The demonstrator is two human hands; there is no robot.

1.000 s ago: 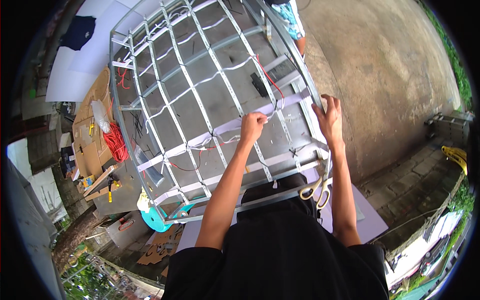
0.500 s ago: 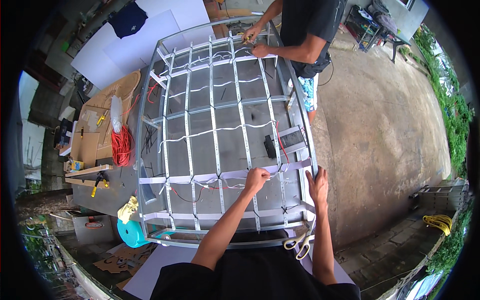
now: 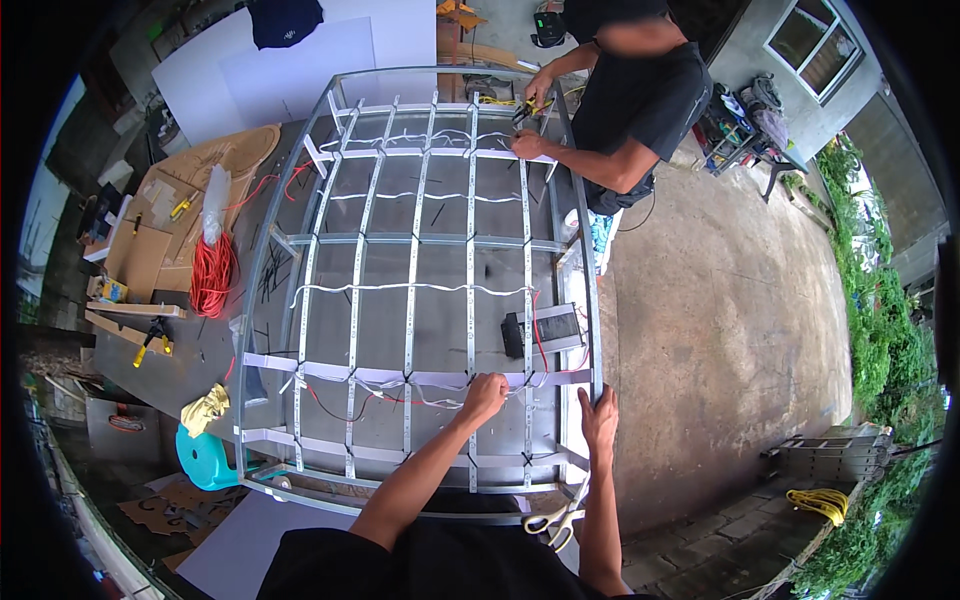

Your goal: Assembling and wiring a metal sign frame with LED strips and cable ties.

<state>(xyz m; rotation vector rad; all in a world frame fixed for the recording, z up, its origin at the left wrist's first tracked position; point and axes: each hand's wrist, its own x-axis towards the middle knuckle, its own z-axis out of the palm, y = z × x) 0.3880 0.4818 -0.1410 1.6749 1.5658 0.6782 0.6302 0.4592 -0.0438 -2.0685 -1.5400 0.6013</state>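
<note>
A large metal grid frame (image 3: 300, 250) lies flat in front of me, crossed by white strips and thin wires. My left hand (image 3: 486, 392) is closed at a crossing of a vertical bar and a white strip (image 3: 340, 373) near the frame's near end, pinching something small that I cannot make out. My right hand (image 3: 600, 415) rests flat, fingers up, on the frame's right rail. A black box with a grey unit (image 3: 545, 330) sits on the frame just beyond my hands. Yellow-handled scissors (image 3: 553, 518) lie by my right forearm.
A person in black (image 3: 640, 100) works at the frame's far end with a tool. A red cable coil (image 3: 212, 272), cardboard (image 3: 150, 240) and hand tools lie left. A turquoise stool (image 3: 205, 462) stands at the near left corner. Concrete ground lies to the right.
The view has tilted up and back, showing the whole frame and the other person. My hands stay at the same crossing and right rail.
</note>
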